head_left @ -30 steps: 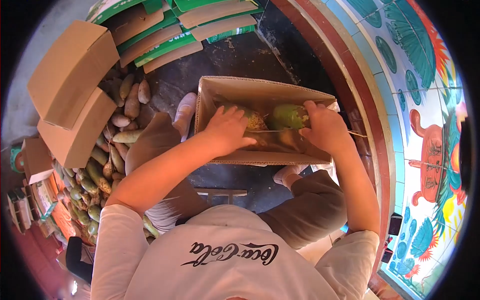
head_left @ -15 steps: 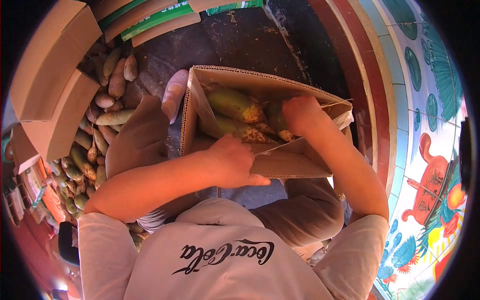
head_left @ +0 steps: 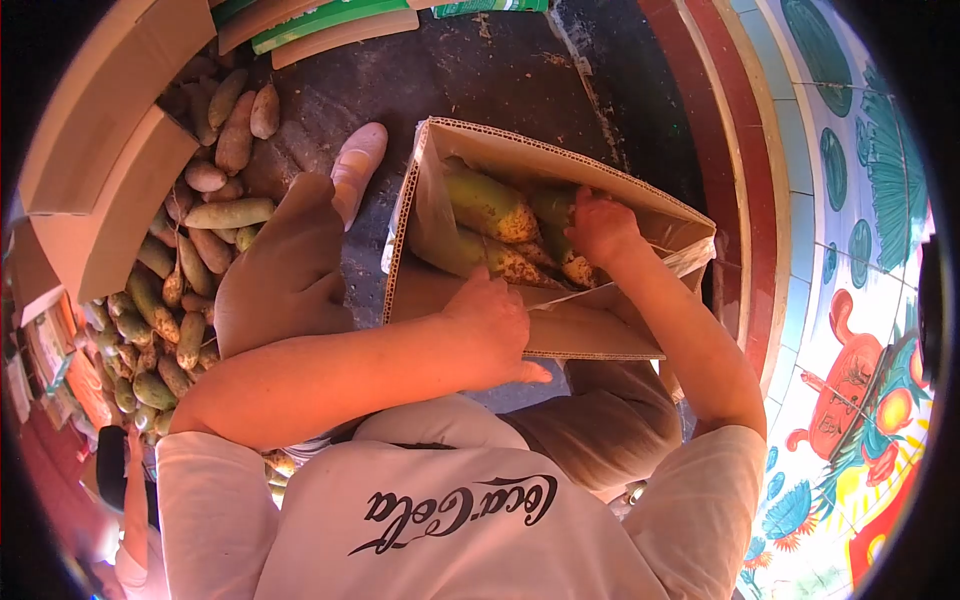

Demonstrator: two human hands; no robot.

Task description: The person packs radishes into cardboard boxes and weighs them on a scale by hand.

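A cardboard box [head_left: 560,335] stands open between my knees, with a thin pale liner along its inner edges. Several large green root vegetables [head_left: 487,207] lie in it, their lower ends yellowish and soiled. My left hand [head_left: 490,325] is closed over the box's near edge, fingers curled inward and thumb sticking out. Inside the box at the right, my right hand [head_left: 603,232] has its fingers curled against a green root vegetable [head_left: 553,212]. That hand partly hides the vegetable.
Left of my leg, many long roots [head_left: 190,270] are piled on the dark floor beside open cardboard boxes [head_left: 120,130]. A pink shoe [head_left: 358,172] is left of the box. A painted tiled wall [head_left: 850,340] runs along the right. Another person's arm [head_left: 135,500] shows at lower left.
The box has shifted right, leaving a gap between it and the pink shoe. Both hands remain at the box; my left hand has moved slightly right with it.
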